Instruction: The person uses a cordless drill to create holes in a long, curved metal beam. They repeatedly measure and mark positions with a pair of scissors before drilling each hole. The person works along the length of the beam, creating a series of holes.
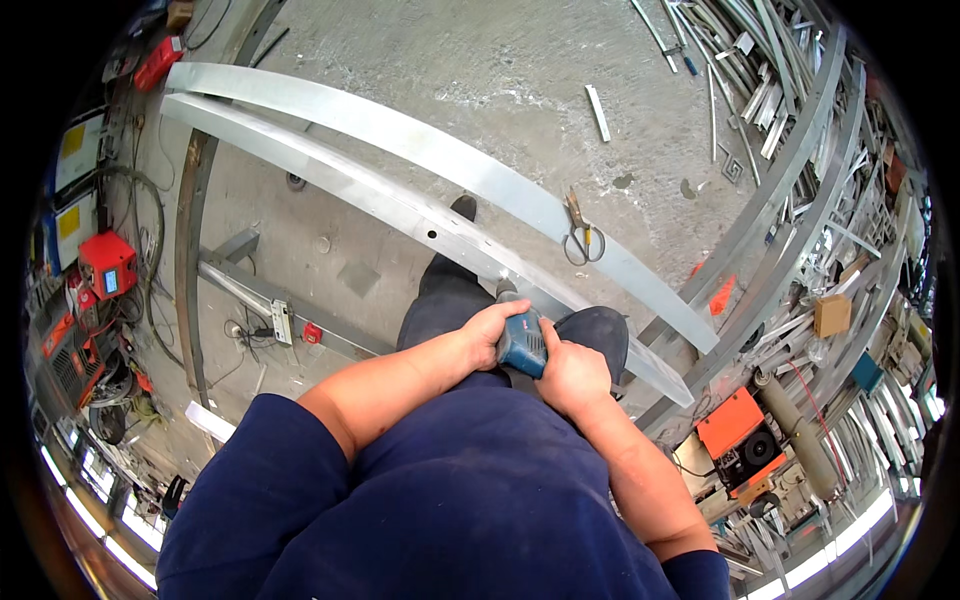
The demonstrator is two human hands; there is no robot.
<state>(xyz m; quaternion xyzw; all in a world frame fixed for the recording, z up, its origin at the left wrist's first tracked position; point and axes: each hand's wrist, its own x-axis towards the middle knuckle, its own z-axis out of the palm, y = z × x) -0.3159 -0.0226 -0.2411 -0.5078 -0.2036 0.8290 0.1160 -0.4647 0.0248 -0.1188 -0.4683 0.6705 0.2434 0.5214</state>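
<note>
Both hands hold a blue power drill (522, 345) in front of my waist. My left hand (487, 335) is closed around its left side near the dark front end. My right hand (575, 368) grips its right side and rear, with the index finger along the body. The drill's nose meets or nearly meets a long pale metal profile (340, 177); the exact contact is too small to tell. A dark round hole shows in that profile, left of the drill. Just beyond lies a second long, flat metal bar (400, 125), with scissors (583, 232) resting across it.
Dark steel beams (190, 230) support the profiles at the left and right. An orange-and-black machine (740, 445) stands at lower right near a cardboard box (832, 315). Metal offcuts (770, 90) are heaped at far right. Red equipment (107, 265) with cables is at left.
</note>
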